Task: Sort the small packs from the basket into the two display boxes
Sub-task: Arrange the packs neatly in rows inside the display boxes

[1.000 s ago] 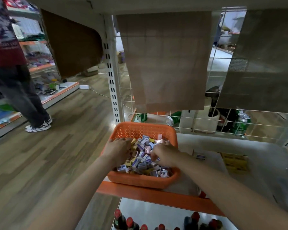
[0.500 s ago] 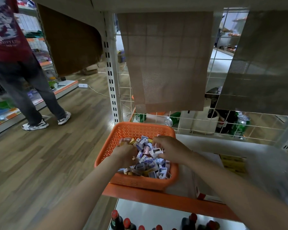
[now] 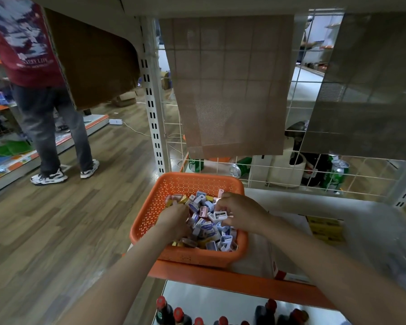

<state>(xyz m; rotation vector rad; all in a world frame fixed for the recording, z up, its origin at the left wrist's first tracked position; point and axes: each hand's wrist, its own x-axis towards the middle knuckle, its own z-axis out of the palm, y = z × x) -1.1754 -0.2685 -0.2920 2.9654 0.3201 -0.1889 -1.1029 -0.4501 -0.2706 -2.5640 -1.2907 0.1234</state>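
- The shelf [image 3: 291, 202] in front of you is a white board with an orange front lip.
- An orange perforated basket [image 3: 150, 214] of small packs [image 3: 206, 227] stands at its left end, close to that lip.
- A pale box with a red mark [image 3: 275, 266] lies just beside the basket's right side.
- A yellow display box [image 3: 326, 229] lies further to your right.

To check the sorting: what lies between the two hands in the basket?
In the head view, small packs, white, blue and pink, fill the gap between the left hand and the right hand, which pinches a white pack, inside the basket.
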